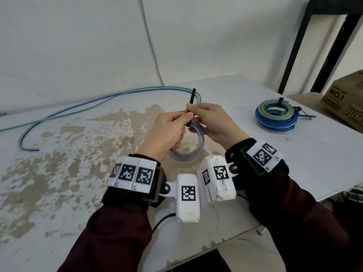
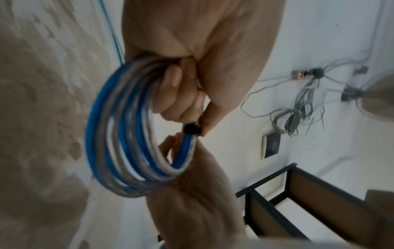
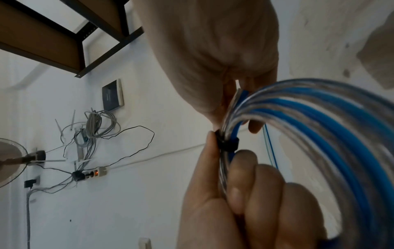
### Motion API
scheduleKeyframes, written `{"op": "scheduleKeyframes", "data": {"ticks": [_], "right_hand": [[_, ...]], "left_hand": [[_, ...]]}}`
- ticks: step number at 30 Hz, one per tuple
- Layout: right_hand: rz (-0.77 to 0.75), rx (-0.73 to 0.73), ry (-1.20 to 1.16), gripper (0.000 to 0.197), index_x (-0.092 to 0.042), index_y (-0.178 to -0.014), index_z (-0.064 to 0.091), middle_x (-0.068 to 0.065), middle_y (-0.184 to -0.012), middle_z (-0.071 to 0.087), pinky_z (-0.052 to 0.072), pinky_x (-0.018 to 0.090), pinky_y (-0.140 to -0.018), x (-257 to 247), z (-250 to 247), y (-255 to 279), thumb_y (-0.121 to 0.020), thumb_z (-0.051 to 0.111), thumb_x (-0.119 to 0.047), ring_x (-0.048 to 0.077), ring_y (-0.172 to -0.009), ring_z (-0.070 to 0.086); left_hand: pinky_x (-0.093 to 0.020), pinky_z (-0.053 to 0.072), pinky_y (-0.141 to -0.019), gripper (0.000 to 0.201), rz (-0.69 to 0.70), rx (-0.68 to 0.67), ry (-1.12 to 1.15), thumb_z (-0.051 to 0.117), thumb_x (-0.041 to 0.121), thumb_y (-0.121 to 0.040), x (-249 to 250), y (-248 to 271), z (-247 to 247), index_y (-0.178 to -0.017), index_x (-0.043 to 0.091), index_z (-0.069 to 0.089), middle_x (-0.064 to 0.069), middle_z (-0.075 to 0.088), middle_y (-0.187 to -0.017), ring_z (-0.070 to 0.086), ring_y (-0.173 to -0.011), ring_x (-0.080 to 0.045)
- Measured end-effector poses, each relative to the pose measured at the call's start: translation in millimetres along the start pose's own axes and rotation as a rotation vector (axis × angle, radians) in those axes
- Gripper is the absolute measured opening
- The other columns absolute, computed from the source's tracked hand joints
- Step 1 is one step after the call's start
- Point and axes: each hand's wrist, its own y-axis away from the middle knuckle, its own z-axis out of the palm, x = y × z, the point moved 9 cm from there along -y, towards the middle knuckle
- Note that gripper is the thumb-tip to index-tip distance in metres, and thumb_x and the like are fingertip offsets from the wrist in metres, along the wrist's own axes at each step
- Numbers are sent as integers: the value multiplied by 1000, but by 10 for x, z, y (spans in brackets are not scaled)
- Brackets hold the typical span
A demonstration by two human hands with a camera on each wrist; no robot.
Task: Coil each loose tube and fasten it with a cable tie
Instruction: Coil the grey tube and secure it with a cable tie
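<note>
1. The left hand [image 1: 167, 132] has its fingers curled round a coil of clear and blue tube [image 1: 191, 148], held just above the stained white bench [image 1: 78, 173].
2. The right hand [image 1: 213, 122] grips the same coil from the other side, thumb and fingers pinched tight on it.
3. A black cable tie [image 1: 190, 107] wraps the coil between the two hands; its free tail sticks up past the fingers, and both hands pinch it.
4. In the right wrist view the tie's black head [image 3: 227, 143] sits against the bundled loops, touching the thumb.
5. Well to the right of the held coil lies a stack of finished coils [image 1: 276, 118], blue and green, each with a black tie.
6. To the left of the held coil and behind it, two loose tubes [image 1: 78, 108], one blue and one green, run across the bench uncoiled.
7. A cardboard box [image 1: 345, 101] stands beyond the finished coils, off the bench edge.
</note>
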Motion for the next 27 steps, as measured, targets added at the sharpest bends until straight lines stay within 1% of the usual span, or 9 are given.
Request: {"op": "scheduleKeyframes", "data": {"ticks": [4, 7, 9, 10, 13, 15, 18, 21, 27], "right_hand": [[12, -37, 11, 23, -9, -78, 63, 3, -72, 60, 52, 22, -53, 38, 44, 17, -95, 57, -23, 8, -57, 57], [74, -85, -7, 23, -12, -81, 62, 4, -76, 60, 58, 29, -60, 82, 72, 13, -97, 54, -27, 10, -61, 61], [124, -156, -52, 22, -12, -92, 63, 6, -81, 63, 59, 41, -74, 108, 116, 48, -98, 51, -29, 19, -74, 64], [141, -197, -71, 22, -12, -100, 62, 6, -82, 65, 59, 42, -75, 114, 137, 83, -99, 50, -30, 22, -78, 65], [130, -270, -71, 26, -14, -118, 59, 2, -84, 67, 56, 30, -60, 104, 127, 199, -99, 50, -29, 21, -79, 65], [101, -261, -67, 22, -15, -117, 60, 1, -85, 64, 52, 26, -54, 90, 69, 240, -98, 51, -23, 15, -69, 61], [56, -152, -34, 17, -13, -111, 61, 1, -81, 60, 44, 19, -46, 7, -121, 174, -97, 52, -14, 6, -52, 50], [40, 68, -22, 16, -8, -111, 58, 4, -81, 55, 40, 18, -42, -136, -494, -28, -99, 48, -11, 9, -51, 45], [132, 421, 43, 24, -6, -74, 50, 10, -68, 49, 34, 24, -48, -135, -1256, -650, -95, 43, 1, 12, -47, 40]], "left_hand": [[-16, 18, -36, 26, 10, -66, -122, 49, 23, -99, 5, -6, -2, -88, 6, 66, 6, 27, -41, 18, -35, -9], [-15, 17, -35, 24, -92, -113, 73, 42, 19, -102, -76, -16, 30, -85, 10, 56, 4, 30, -45, 19, -33, -7], [-14, 21, -35, 21, -104, -126, 219, 39, 18, -102, -88, -41, 44, -87, 10, 51, 2, 35, -46, 22, -32, -6], [-14, 24, -35, 20, -87, -110, 267, 40, 18, -102, -84, -60, 31, -86, 10, 48, 1, 38, -46, 23, -31, -7], [-19, 31, -36, 20, -45, -51, 307, 42, 19, -102, -95, -75, 5, -85, 10, 48, -1, 43, -48, 30, -33, -9], [-24, 39, -42, 20, -38, -39, 269, 44, 19, -101, -111, -59, 35, -85, 11, 53, -3, 48, -51, 40, -40, -12], [-29, 46, -60, 22, -43, -19, 143, 44, 22, -101, -176, -93, 29, -88, 18, 62, -5, 60, -70, 55, -59, -17], [-29, 45, -70, 20, -117, -30, 128, 45, 27, -100, -297, -175, 27, -94, 21, 63, -3, 64, -86, 60, -74, -17], [-28, 50, -73, 18, -302, -74, 473, 46, 17, -97, -523, -445, 130, -94, 9, 62, -7, 62, -76, 63, -61, -16]]}}
